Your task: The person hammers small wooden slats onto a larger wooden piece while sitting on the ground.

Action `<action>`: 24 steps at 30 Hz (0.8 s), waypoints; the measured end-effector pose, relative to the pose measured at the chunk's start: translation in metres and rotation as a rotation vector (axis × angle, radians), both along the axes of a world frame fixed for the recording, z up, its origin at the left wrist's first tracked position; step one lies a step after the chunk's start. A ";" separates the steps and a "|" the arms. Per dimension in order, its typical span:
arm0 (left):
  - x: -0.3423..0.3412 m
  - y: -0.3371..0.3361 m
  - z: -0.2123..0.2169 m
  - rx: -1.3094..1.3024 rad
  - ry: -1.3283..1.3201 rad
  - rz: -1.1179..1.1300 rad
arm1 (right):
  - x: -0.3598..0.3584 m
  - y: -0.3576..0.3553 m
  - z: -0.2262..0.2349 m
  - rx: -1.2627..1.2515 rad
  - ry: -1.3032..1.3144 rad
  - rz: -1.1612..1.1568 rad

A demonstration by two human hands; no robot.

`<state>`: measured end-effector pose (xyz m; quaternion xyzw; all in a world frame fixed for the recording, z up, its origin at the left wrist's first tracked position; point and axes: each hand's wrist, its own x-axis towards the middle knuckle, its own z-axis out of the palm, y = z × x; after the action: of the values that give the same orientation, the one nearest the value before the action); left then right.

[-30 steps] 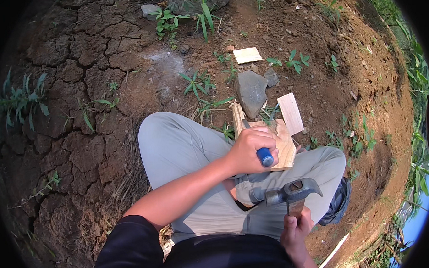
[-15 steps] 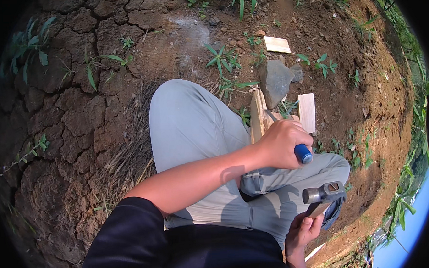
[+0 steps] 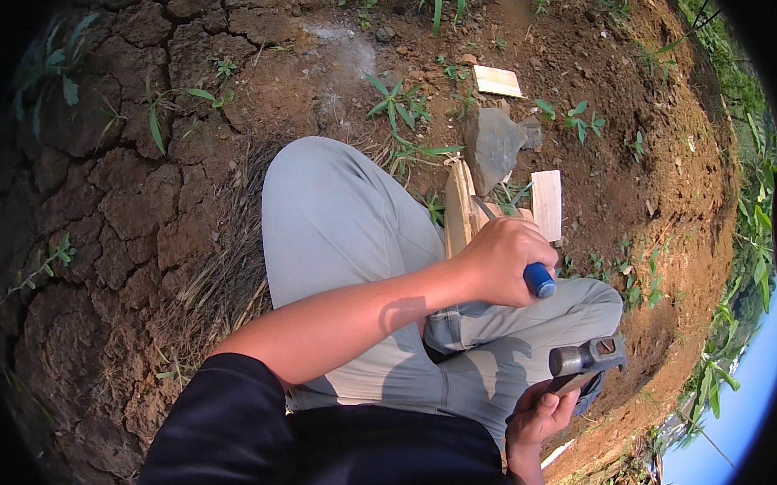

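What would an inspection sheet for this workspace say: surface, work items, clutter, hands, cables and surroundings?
Surface: brown soil, cracked on the left.
Work items: blue-handled tool, hammer, and wood in front of the person; whether the tool's tip touches the wood is unclear.
Clutter: stone beside the wood; pale board to its right; small board beyond it; dry grass by the left leg.
Hands: left hand grips the blue-handled tool; right hand holds the hammer.
Cables: nothing seen.
Surroundings: scattered weeds; sky at lower right.
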<state>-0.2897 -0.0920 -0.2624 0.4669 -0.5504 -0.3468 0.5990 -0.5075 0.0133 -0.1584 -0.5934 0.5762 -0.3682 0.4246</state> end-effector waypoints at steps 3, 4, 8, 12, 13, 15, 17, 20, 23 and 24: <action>0.000 0.000 -0.001 -0.037 0.006 -0.002 | -0.008 -0.009 -0.005 0.334 0.309 0.102; -0.001 0.001 0.001 -0.032 0.010 -0.008 | -0.004 -0.006 -0.004 0.235 0.186 0.038; 0.000 0.002 0.001 -0.036 -0.021 0.008 | -0.007 0.000 -0.002 0.173 0.115 0.067; 0.001 0.001 -0.004 -0.032 0.007 -0.001 | 0.002 -0.003 -0.002 0.230 0.124 0.050; 0.001 0.000 -0.002 -0.034 0.007 -0.003 | 0.004 0.000 0.000 0.153 0.043 0.020; 0.001 -0.002 -0.002 -0.057 0.026 0.007 | -0.001 -0.004 0.003 0.148 0.129 0.100; 0.004 0.002 -0.005 -0.033 -0.029 0.004 | 0.001 -0.005 0.002 0.267 0.202 0.060; 0.004 -0.002 -0.004 -0.035 -0.007 0.007 | 0.006 -0.007 -0.003 0.128 0.031 0.038; 0.006 -0.005 -0.007 -0.053 -0.003 -0.036 | 0.010 -0.016 0.000 0.233 0.137 0.110; 0.007 -0.007 -0.011 -0.051 -0.011 -0.067 | 0.011 -0.021 0.002 0.322 0.241 0.141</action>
<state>-0.2826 -0.0989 -0.2731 0.4349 -0.5776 -0.3500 0.5956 -0.4966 -0.0072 -0.1568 -0.5963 0.6313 -0.1671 0.4668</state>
